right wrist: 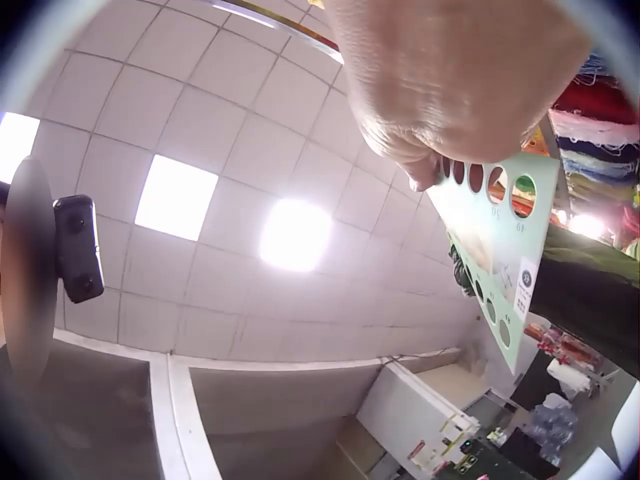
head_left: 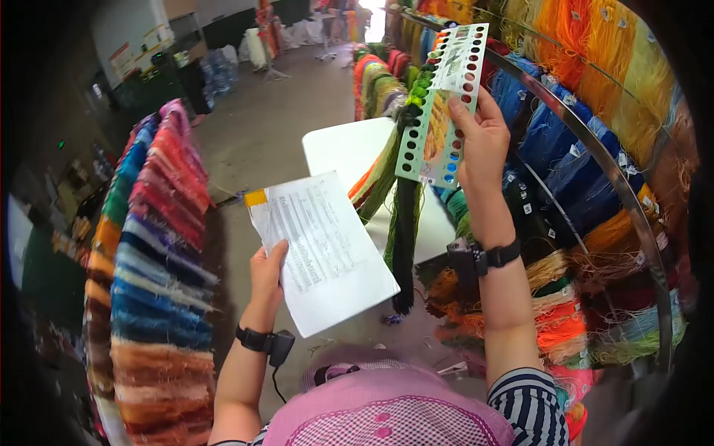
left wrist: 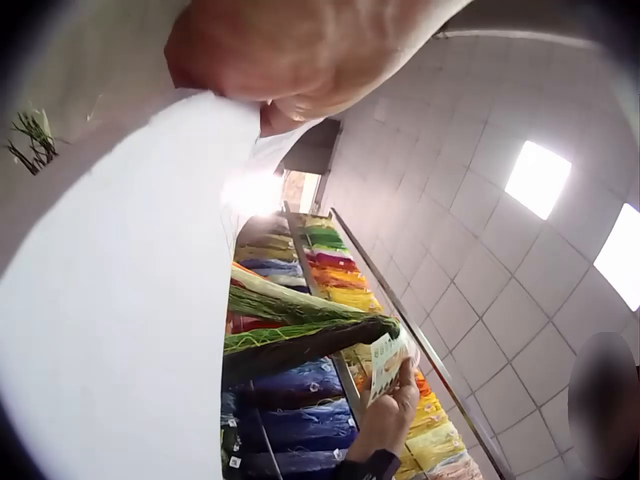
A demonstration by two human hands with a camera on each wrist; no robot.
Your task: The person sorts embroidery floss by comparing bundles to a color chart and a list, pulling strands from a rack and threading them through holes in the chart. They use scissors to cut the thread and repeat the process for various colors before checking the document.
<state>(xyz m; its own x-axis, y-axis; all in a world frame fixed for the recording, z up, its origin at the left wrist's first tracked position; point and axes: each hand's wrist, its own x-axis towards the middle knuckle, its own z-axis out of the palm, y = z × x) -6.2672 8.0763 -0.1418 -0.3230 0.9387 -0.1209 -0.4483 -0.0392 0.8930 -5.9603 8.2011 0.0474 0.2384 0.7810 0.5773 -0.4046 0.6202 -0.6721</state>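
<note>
- Your right hand (head_left: 483,137) pinches the punched card (head_left: 444,100) at its right edge, held up before the rail of yarn (head_left: 595,97). It looks thin, stiff and light.
- Threads (head_left: 405,215) hang soft and limp from its left-edge holes; they could tug loose.
- Your left hand (head_left: 266,271) clamps the paper sheet's (head_left: 327,253) lower left edge, above the white bench (head_left: 346,149). It is floppy and creases easily.
</note>
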